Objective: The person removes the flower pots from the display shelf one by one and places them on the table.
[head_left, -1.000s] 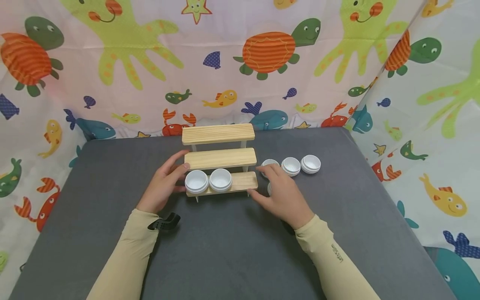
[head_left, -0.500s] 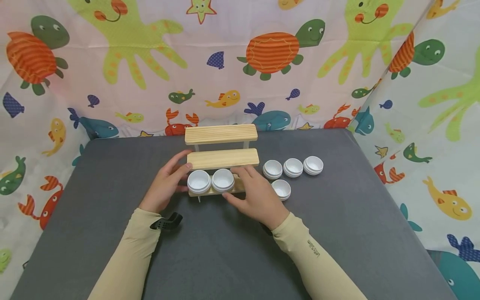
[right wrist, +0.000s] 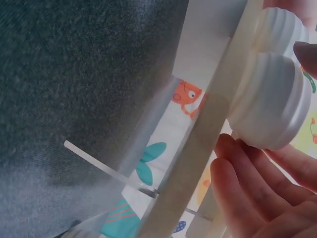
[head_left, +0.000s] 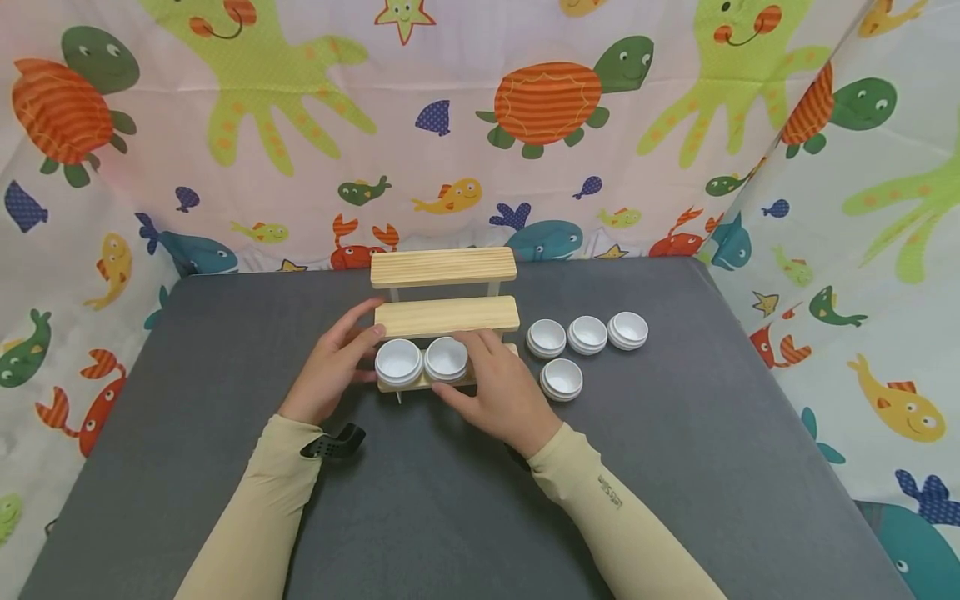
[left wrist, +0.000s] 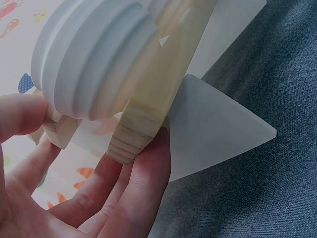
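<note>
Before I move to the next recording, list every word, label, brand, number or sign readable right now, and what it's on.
Nothing can be quoted with certainty.
Right sleeve: small dark lettering below the wrist, too blurred to read.
White cups: no lettering seen.
Wooden stand: no lettering seen.
Backdrop: printed sea animals, no words seen.

A three-tier wooden stand [head_left: 447,316] is gripped at its left end by the left hand [head_left: 330,367]. On its lowest shelf [head_left: 427,383] a white bowl [head_left: 398,363] is set; beside it, a second bowl [head_left: 444,358] is held by the right hand [head_left: 506,396]. On the grey cloth [head_left: 420,500], three bowls [head_left: 587,335] are lined up, a fourth bowl [head_left: 561,379] in front.
</note>
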`<state>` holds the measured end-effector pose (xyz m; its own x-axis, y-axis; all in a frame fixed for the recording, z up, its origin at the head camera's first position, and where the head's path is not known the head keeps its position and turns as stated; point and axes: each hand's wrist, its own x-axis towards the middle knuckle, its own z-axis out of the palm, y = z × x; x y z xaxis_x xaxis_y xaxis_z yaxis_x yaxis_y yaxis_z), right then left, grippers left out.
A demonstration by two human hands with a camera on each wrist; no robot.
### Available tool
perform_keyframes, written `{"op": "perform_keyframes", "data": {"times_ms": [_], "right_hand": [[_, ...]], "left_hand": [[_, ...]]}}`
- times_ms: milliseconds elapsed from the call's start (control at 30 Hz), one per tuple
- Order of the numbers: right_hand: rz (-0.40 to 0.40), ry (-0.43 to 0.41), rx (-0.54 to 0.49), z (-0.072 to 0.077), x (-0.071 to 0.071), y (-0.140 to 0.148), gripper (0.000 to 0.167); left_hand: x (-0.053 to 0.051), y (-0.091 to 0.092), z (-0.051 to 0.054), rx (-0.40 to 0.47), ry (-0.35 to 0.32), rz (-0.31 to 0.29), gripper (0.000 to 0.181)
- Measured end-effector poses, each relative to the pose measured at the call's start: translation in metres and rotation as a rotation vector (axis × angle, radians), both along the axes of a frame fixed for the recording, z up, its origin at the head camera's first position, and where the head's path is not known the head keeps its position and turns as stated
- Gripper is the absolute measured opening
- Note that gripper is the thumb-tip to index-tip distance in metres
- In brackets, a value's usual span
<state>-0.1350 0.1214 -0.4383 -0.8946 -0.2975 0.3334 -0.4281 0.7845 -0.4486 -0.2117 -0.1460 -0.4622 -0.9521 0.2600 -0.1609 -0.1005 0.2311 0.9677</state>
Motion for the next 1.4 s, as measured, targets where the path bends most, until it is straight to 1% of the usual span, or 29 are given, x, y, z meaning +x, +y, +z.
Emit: {"op": "perform_keyframes", "data": {"times_ms": [233, 467, 800, 967, 1133, 1233, 1400], "right_hand": [[-0.009, 0.015, -0.016, -0.002, -0.001, -0.001, 0.067], [0.0, 0.034, -0.036, -0.004, -0.002, 0.0, 0.064], [-0.008, 0.012, -0.037, -0.002, -0.002, 0.003, 0.062], [-0.005, 0.006, -0.045, -0.001, 0.001, 0.006, 0.062], [-0.008, 0.01, -0.049, -0.001, 0.004, 0.012, 0.063], [-0.009, 0.026, -0.048, 0.001, 0.006, 0.017, 0.063], [-0.021, 0.035, -0.037, 0.004, 0.009, 0.031, 0.065]], "left_hand": [[0.0, 0.001, 0.002, -0.012, 0.001, -0.002, 0.059], [0.0, 0.002, 0.004, -0.019, -0.003, -0.004, 0.059], [0.0, 0.003, 0.005, -0.025, -0.008, -0.005, 0.06], [0.0, 0.003, 0.004, -0.033, -0.013, -0.005, 0.06], [0.001, 0.002, 0.003, -0.037, -0.021, -0.003, 0.06], [0.001, 0.001, 0.003, -0.031, -0.023, 0.002, 0.06], [0.001, 0.0, 0.002, -0.03, -0.024, 0.006, 0.061]]}}
